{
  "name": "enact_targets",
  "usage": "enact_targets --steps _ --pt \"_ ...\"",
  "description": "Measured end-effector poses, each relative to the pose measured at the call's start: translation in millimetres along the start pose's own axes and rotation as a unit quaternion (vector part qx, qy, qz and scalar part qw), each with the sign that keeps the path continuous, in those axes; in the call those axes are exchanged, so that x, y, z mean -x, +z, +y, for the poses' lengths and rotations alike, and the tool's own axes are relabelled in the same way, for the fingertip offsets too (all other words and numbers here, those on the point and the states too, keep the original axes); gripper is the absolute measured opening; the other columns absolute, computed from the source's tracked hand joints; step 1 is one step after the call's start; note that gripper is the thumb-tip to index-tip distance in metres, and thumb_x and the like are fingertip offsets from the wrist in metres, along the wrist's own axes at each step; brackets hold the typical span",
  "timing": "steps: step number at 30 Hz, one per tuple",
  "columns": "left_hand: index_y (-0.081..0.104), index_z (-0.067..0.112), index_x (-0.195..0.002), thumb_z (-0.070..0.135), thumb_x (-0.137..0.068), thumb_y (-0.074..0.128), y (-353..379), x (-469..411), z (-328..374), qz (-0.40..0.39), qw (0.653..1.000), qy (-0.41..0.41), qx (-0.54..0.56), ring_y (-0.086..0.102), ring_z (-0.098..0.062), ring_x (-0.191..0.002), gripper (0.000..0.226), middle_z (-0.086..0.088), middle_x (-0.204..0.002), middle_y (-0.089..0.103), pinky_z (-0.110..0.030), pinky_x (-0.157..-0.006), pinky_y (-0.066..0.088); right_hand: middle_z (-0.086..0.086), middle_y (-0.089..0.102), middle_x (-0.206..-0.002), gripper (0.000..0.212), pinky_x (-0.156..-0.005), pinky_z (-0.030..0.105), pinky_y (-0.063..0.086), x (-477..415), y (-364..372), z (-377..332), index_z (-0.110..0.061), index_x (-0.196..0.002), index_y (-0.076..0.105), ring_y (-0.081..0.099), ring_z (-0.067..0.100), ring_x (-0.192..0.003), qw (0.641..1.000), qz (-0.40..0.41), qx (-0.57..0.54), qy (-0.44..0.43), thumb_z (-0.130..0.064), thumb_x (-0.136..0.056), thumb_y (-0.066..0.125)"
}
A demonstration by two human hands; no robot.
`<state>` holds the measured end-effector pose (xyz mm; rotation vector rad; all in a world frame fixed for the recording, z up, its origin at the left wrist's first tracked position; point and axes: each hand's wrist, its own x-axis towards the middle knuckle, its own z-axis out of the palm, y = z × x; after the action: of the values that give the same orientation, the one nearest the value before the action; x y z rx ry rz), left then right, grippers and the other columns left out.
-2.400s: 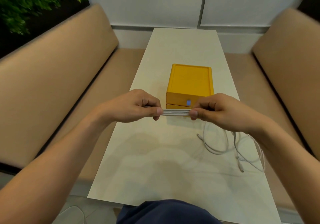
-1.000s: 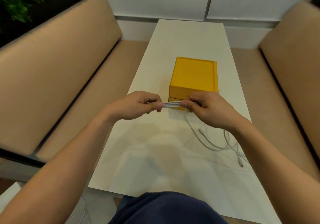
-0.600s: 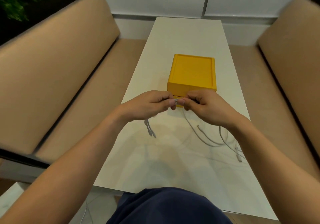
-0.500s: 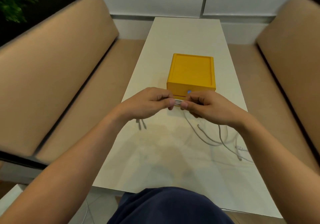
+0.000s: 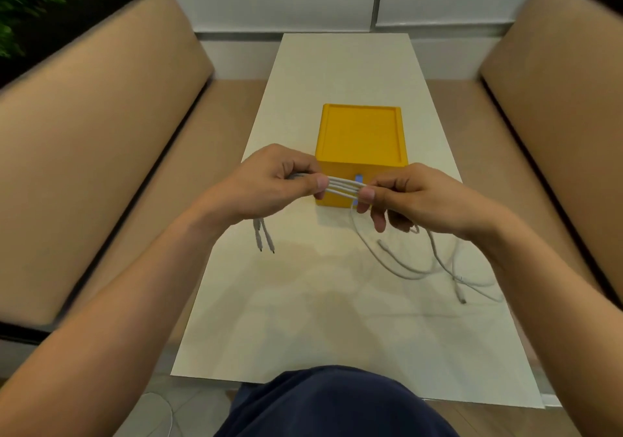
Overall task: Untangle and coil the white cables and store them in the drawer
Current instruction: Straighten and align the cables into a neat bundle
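Pinch grips of left hand [image 5: 269, 183] and right hand [image 5: 414, 197] clamped white cable strands [image 5: 342, 188] taut; yellow drawer box [image 5: 360, 136] at 12 o'clock sat closed, contents hidden.

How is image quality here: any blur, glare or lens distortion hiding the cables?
Head view: the centre is sharp, with separate strands of the thin white cables readable between the left hand and right hand; the padded beige benches smear and bow toward the edges; the glossy white table carries soft sheen and faint shadows, no harsh glare.
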<state>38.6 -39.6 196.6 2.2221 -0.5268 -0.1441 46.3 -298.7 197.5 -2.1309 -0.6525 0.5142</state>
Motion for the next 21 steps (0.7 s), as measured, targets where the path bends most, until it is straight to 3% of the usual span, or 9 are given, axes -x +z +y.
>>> enact_targets --steps 6,9,11,14,15,16,18,19,21 --pt "0.071 0.022 -0.079 0.021 -0.101 0.064 -30.7 9.9 -1.5 0.086 0.995 -0.003 -0.048 0.039 -0.007 -0.051 0.024 0.014 -0.050 0.043 -0.016 -0.050 0.027 -0.004 0.062 -0.059 0.037 -0.055 0.023 0.042 11.0 -30.3 -0.3 -0.022 -0.074 0.069 0.052 0.007 -0.051 0.987 -0.037 0.143 0.070 -0.052 -0.096 0.062" --pt "0.072 0.013 -0.081 0.018 -0.101 0.064 -39.2 19.4 -8.7 0.091 0.994 -0.030 -0.042 0.037 -0.007 -0.046 0.022 0.015 -0.046 0.039 -0.014 -0.047 0.025 -0.006 0.050 -0.051 0.045 -0.053 0.032 0.036 18.0 -53.1 15.6 -0.024 -0.063 0.062 0.044 0.012 -0.048 0.967 0.049 0.216 0.124 -0.060 -0.089 0.064" --pt "0.072 0.016 -0.080 0.021 -0.101 0.063 -31.4 22.7 -8.1 0.066 0.997 -0.028 -0.040 0.037 -0.007 -0.046 0.023 0.015 -0.047 0.040 -0.014 -0.047 0.025 -0.004 0.048 -0.049 0.047 -0.050 0.031 0.035 22.1 -61.3 17.5 -0.019 -0.064 0.059 0.048 0.023 -0.052 0.925 0.151 0.335 0.096 -0.055 -0.092 0.065" --pt "0.071 0.024 -0.078 0.033 -0.099 0.063 -22.6 21.6 -8.3 0.073 0.997 -0.013 -0.009 0.034 -0.007 -0.049 0.025 0.014 -0.050 0.040 -0.016 -0.049 0.025 0.006 0.047 -0.054 0.043 -0.051 0.028 0.031 32.4 -64.7 5.9 -0.012 -0.069 0.054 0.047 0.035 -0.055 0.795 0.385 0.468 0.009 -0.044 -0.098 0.055" --pt "0.072 0.025 -0.077 0.035 -0.097 0.061 -22.0 22.0 -9.7 0.079 0.997 -0.016 0.006 0.033 -0.007 -0.049 0.025 0.013 -0.051 0.039 -0.017 -0.049 0.025 0.007 0.047 -0.054 0.043 -0.052 0.027 0.029 34.4 -61.7 1.9 -0.013 -0.069 0.052 0.046 0.034 -0.054 0.775 0.420 0.471 -0.009 -0.044 -0.098 0.051" --pt "0.072 0.025 -0.076 0.036 -0.095 0.060 -21.4 23.1 -10.8 0.082 0.996 -0.021 0.020 0.032 -0.008 -0.049 0.025 0.013 -0.051 0.038 -0.017 -0.049 0.024 0.006 0.048 -0.057 0.042 -0.052 0.026 0.029 33.6 -58.6 4.7 -0.014 -0.070 0.052 0.045 0.033 -0.055 0.778 0.413 0.473 0.005 -0.046 -0.098 0.049" --pt "0.072 0.023 -0.075 0.031 -0.098 0.063 -19.6 26.2 -14.5 0.077 0.996 -0.034 0.035 0.031 -0.008 -0.050 0.026 0.013 -0.052 0.037 -0.017 -0.049 0.024 0.002 0.059 -0.074 0.038 -0.056 0.031 0.039 25.6 -50.3 22.9 -0.020 -0.089 0.063 0.050 0.029 -0.068 0.839 0.251 0.469 0.112 -0.055 -0.099 0.049" --pt "0.072 0.022 -0.074 0.027 -0.100 0.064 -16.7 27.8 -16.8 0.068 0.996 -0.043 0.033 0.031 -0.008 -0.050 0.028 0.013 -0.052 0.037 -0.016 -0.049 0.024 0.000 0.066 -0.096 0.038 -0.067 0.034 0.047 22.2 -41.5 33.4 -0.028 -0.111 0.065 0.057 0.024 -0.082 0.864 0.117 0.455 0.184 -0.061 -0.096 0.053" --pt "0.071 0.022 -0.073 0.027 -0.100 0.065 -8.4 30.8 -20.8 0.042 0.997 -0.056 0.019 0.032 -0.008 -0.052 0.028 0.012 -0.053 0.038 -0.016 -0.050 0.025 -0.003 0.051 -0.149 0.075 -0.103 0.036 0.046 19.2 -16.7 47.9 -0.033 -0.154 0.038 0.053 0.019 -0.127 0.903 -0.056 0.368 0.215 -0.064 -0.091 0.062"
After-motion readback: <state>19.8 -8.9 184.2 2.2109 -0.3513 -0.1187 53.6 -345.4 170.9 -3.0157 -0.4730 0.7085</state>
